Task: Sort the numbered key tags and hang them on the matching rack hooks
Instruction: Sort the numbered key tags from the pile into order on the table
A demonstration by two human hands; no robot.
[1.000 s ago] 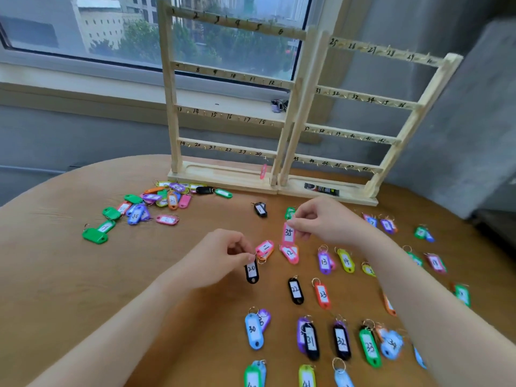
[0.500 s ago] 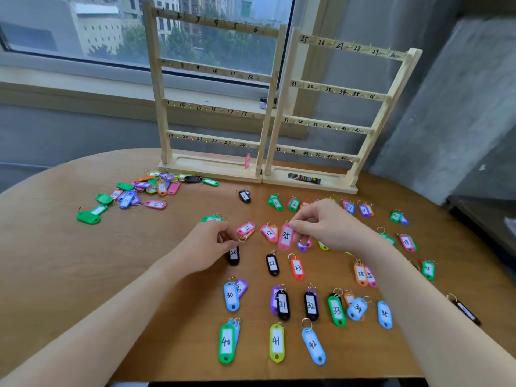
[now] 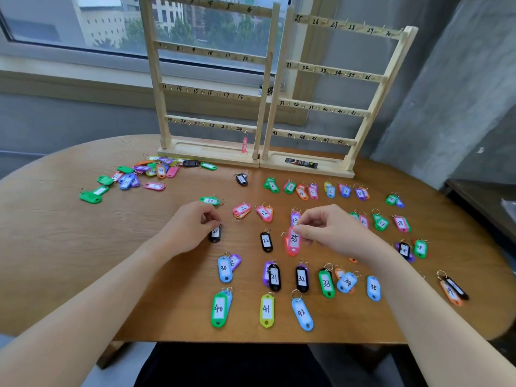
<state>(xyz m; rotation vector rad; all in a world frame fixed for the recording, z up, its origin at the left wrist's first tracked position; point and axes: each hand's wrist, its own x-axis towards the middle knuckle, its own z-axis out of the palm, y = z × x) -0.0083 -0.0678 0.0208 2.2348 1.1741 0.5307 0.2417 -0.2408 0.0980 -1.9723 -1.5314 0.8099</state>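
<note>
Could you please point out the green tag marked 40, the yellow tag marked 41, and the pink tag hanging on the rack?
green tag 40 (image 3: 218,308), head view, white label.
yellow tag 41 (image 3: 266,309), head view, white label.
pink hanging tag (image 3: 245,145), head view, body.

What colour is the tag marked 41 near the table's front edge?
Yellow-green, with a white label; the tag marked 41 shows clearly in the head view.

Only 1 view, worn on the person's head, looks forward and down from close above the near table (image 3: 69,247) edge toward the far rack (image 3: 268,88) and window (image 3: 83,23).
</note>
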